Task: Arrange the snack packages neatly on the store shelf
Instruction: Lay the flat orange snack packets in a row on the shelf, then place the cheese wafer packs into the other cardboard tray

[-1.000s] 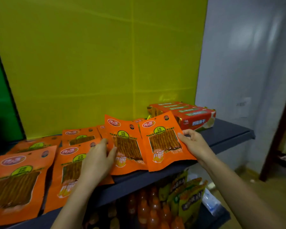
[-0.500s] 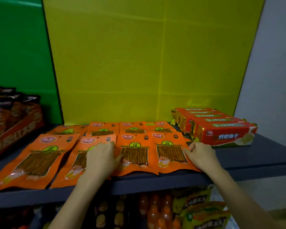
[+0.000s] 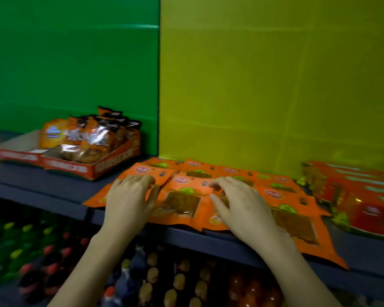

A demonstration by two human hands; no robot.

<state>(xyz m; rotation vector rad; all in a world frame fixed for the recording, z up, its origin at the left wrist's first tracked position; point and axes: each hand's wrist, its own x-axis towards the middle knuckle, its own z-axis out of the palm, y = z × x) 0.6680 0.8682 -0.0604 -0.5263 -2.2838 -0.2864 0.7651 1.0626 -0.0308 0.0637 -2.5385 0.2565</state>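
Shelf [image 3: 42,185]: dark blue-grey, running across the view from left to right.
Snack packets [image 3: 182,202]: flat orange packets with clear windows, lying on the shelf in 2 overlapping rows in front of the yellow panel [image 3: 264,85]. The front row reaches the shelf's front edge, and the packet farthest right hangs slightly over it.
Left hand [image 3: 129,202]: palm down on the leftmost front packet.
Left fingers [image 3: 140,180]: straight and close together, pressed flat on the packet's top end.
Right hand [image 3: 244,209]: palm down over the middle of the front row.
Right fingers [image 3: 222,185]: bent and spread, tips down on the packets; blur makes it impossible to tell whether they pinch an edge.
Red boxes [image 3: 359,196]: stacked side by side, just right of the packets.
Cardboard tray [image 3: 111,161]: on the shelf to the left, before the green panel [image 3: 75,63], holding upright shiny bags [image 3: 93,134].
Bottles [image 3: 175,280]: on the level below.
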